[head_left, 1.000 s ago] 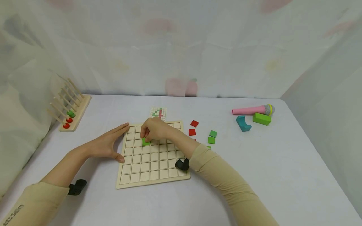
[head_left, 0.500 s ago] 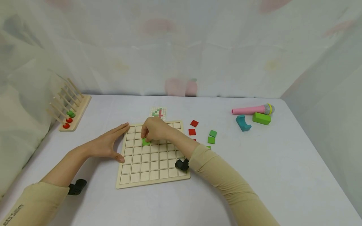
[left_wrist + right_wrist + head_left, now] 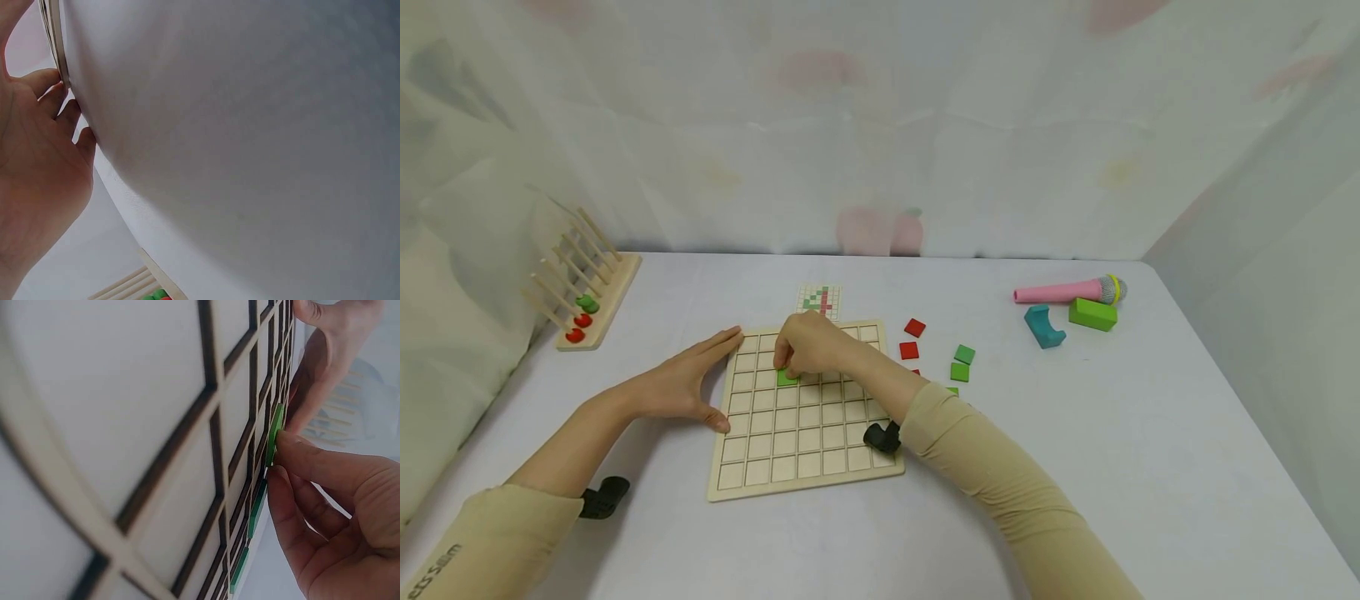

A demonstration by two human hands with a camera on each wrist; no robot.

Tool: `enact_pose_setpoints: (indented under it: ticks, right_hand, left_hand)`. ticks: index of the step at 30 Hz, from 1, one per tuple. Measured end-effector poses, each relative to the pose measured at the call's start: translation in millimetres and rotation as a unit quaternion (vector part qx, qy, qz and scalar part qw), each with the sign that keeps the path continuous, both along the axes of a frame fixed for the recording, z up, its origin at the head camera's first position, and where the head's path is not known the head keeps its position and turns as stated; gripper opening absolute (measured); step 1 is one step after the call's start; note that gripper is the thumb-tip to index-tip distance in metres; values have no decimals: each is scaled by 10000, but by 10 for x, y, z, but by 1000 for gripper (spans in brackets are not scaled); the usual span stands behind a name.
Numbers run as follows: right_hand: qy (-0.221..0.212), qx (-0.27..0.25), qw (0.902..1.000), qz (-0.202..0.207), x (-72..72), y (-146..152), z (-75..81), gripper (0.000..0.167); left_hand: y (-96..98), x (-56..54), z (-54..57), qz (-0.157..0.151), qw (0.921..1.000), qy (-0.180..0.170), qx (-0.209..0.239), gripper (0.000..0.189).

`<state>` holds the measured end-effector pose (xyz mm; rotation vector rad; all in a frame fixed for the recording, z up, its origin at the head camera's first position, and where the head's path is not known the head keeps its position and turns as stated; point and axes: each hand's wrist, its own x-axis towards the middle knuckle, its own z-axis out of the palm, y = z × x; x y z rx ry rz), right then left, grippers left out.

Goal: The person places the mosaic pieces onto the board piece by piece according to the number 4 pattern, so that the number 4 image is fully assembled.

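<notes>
A pale wooden grid board [image 3: 785, 467] lies on the white table. Along its left edge rests my left hand [image 3: 679, 387], thumb and fingers spread straight against the rim; the left wrist view shows the fingertips [image 3: 62, 90] at that edge. Reaching over the upper part of the board, my right hand [image 3: 812, 343] has thumb and curled index finger on a light green square tile [image 3: 787, 379]. In the right wrist view this green tile [image 3: 275, 434] sits at the grid surface, pinched at its edge. Two more green tiles [image 3: 257, 509] lie beside it, hidden under the hand in the head view.
Behind the board lies a small pattern card [image 3: 818, 300]. Loose red tiles [image 3: 909, 351] and green tiles [image 3: 960, 372] lie to its right. Farther right are a pink toy microphone [image 3: 1060, 293], a green block [image 3: 1093, 314] and a teal arch block [image 3: 1043, 327]. A peg rack [image 3: 617, 287] stands back left.
</notes>
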<state>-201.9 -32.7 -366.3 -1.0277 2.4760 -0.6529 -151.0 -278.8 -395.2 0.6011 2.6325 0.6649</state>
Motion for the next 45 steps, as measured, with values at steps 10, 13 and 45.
enact_pose_setpoints:
  ticks: [10, 13, 45]
  right_hand:
    - [-47, -40, 10000, 68, -6, 35, 53, 13]
    - [-9, -105, 9999, 132, -21, 93, 93, 13]
    - [-259, -138, 9956, -895, -112, 2094, 178, 20]
  left_hand:
    - [-7, 17, -4, -3, 10000, -31, 59, 140]
    - [-11, 26, 2, -12, 10000, -25, 65, 140]
    - [8, 13, 10, -41, 10000, 8, 7, 140]
